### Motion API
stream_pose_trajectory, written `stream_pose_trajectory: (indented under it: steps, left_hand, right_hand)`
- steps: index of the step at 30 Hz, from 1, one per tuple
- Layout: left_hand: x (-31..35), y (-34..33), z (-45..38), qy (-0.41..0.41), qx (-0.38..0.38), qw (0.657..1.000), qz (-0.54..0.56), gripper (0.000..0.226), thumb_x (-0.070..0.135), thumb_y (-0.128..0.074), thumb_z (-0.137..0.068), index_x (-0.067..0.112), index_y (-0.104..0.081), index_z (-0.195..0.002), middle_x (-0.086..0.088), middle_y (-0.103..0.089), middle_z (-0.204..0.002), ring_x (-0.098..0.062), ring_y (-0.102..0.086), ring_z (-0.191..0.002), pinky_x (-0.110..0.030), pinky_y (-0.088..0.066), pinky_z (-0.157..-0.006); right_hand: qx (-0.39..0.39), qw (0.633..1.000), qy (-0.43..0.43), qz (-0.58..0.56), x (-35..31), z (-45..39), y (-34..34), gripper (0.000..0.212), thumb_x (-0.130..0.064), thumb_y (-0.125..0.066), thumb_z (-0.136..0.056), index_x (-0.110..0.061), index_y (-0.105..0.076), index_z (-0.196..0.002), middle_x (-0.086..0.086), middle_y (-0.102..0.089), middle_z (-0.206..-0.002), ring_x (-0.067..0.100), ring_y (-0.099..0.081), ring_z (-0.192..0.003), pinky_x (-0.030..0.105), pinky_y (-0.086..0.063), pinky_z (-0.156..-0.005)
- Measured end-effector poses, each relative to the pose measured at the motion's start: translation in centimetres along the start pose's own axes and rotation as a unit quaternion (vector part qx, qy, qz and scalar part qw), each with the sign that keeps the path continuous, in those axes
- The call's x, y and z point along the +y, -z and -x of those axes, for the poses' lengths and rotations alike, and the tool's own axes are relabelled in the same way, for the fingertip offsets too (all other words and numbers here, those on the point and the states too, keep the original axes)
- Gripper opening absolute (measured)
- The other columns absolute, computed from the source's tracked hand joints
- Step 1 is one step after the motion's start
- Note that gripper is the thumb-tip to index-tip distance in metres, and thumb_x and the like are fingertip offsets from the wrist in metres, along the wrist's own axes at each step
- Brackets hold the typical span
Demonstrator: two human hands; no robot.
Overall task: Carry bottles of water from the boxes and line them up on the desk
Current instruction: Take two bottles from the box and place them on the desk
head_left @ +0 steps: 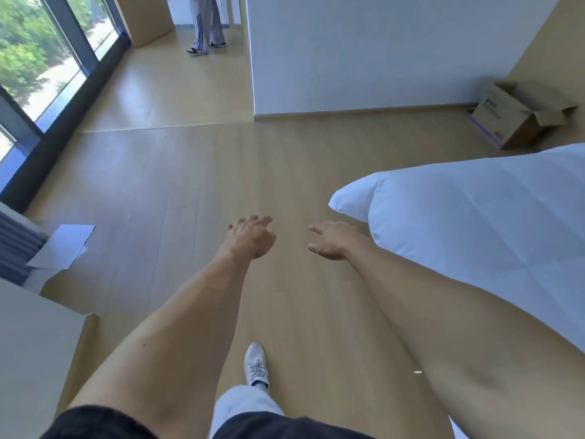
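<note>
Both hands empty: left hand (251, 237) and right hand (332, 242) relaxed. Box (512, 117) far right. Bottles unseen; prob. heavy, slick, so grip mid-body.

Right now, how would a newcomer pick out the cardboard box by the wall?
Follow the white bed to its far right end. On the floor beyond it, against the tan wall, sits the cardboard box: brown, flaps open, purple-printed side.

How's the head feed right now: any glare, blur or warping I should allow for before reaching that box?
Head view: strong wide-angle warping, walls and floorboards bow; daylight from the window throws glare patches on the floor; both empty hands, left hand and right hand, are fairly sharp; the cardboard box is soft, its print unreadable.
</note>
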State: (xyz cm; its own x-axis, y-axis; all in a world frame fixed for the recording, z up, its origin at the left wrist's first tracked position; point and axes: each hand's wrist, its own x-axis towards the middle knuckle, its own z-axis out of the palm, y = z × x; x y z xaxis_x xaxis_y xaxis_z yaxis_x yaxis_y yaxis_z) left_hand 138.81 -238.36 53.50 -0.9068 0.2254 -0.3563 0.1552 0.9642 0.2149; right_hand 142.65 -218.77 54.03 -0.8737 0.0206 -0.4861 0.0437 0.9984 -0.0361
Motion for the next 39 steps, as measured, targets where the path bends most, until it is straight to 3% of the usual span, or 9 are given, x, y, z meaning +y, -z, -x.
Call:
stream_pose_trajectory:
  steps: [8, 14, 23, 31, 39]
  left_hand:
    - [-4.2, 7.1, -14.8, -0.024, -0.018, 0.999, -0.011, 0.054, 0.036, -0.039, -0.1, 0.031, -0.036, -0.153, -0.001, -0.039, -0.158, -0.03, -0.037, -0.143, -0.044, -0.027, -0.115]
    - [-4.8, 10.3, -24.4, -0.044, -0.032, 0.998, -0.026, 0.054, 0.037, -0.039, -0.101, 0.031, -0.034, -0.154, -0.001, -0.037, -0.159, -0.029, -0.035, -0.143, -0.044, -0.027, -0.115]
    - [-2.5, 15.5, -43.0, -0.06, -0.023, 0.996, -0.058, 0.055, 0.038, -0.039, -0.1, 0.033, -0.034, -0.155, 0.002, -0.037, -0.159, -0.029, -0.035, -0.144, -0.044, -0.026, -0.114]
    - [0.7, 22.6, -59.3, -0.045, -0.019, 0.996, -0.072, 0.054, 0.04, -0.038, -0.099, 0.035, -0.035, -0.153, 0.003, -0.039, -0.157, -0.027, -0.036, -0.142, -0.044, -0.027, -0.113]
    - [4.5, 27.5, -73.2, -0.074, -0.023, 0.993, -0.088, 0.054, 0.041, -0.037, -0.1, 0.037, -0.032, -0.154, 0.005, -0.037, -0.158, -0.024, -0.033, -0.144, -0.044, -0.027, -0.114]
  right_hand:
    - [-0.005, 1.0, -0.01, -0.026, -4.0, -12.7, 8.4, 0.06, -0.05, -0.04, -0.1, -0.036, -0.024, -0.155, -0.002, -0.029, -0.16, 0.027, -0.028, -0.146, 0.045, -0.029, -0.115]
    - [-0.005, 0.999, -0.028, -0.038, -3.3, -21.4, 12.4, 0.061, -0.051, -0.041, -0.099, -0.035, -0.024, -0.155, -0.001, -0.029, -0.16, 0.027, -0.029, -0.145, 0.043, -0.028, -0.114]
    - [-0.008, 0.997, -0.041, -0.069, 1.5, -38.0, 18.7, 0.062, -0.053, -0.044, -0.098, -0.037, -0.024, -0.155, -0.002, -0.028, -0.161, 0.026, -0.027, -0.147, 0.044, -0.026, -0.117]
    - [-0.007, 0.996, -0.031, -0.078, 7.0, -52.9, 28.7, 0.063, -0.054, -0.046, -0.097, -0.037, -0.026, -0.155, -0.003, -0.029, -0.161, 0.025, -0.03, -0.146, 0.043, -0.029, -0.117]
    - [0.004, 0.994, -0.052, -0.098, 12.0, -63.9, 35.6, 0.062, -0.051, -0.046, -0.096, -0.039, -0.027, -0.154, -0.003, -0.029, -0.161, 0.025, -0.03, -0.146, 0.042, -0.027, -0.117]
